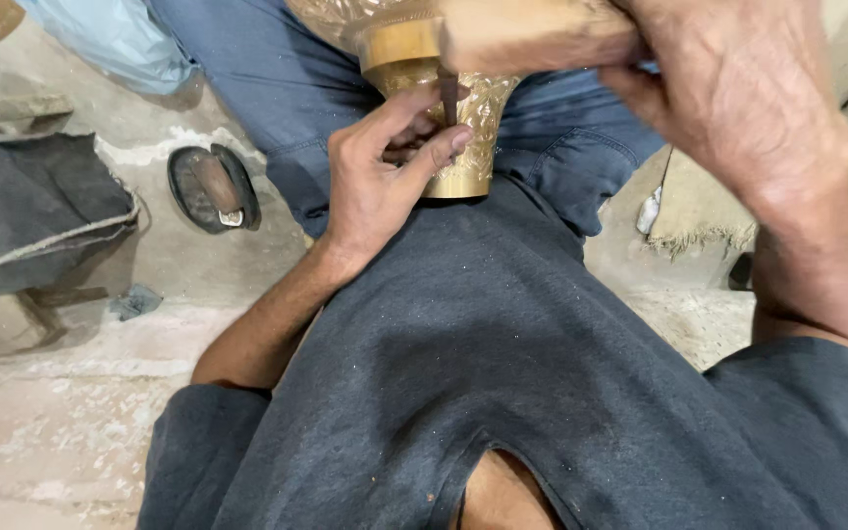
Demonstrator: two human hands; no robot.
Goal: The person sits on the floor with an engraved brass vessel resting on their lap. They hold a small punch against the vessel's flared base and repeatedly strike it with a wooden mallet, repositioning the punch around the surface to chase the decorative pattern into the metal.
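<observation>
An engraved brass vessel (473,132) rests on my lap, flared base toward me, top cut off by the frame edge. My left hand (380,162) pinches a thin dark metal chisel (449,93) upright against the vessel's patterned wall. My right hand (728,88) grips a wooden mallet (532,34) held just above the chisel's top. Both wrists come up from my dark grey shirt.
A dark sandal (213,186) lies on the dusty concrete floor at left, beside a folded dark cloth (31,211). A light blue bag (115,39) sits at top left. A frayed burlap piece (699,211) lies at right.
</observation>
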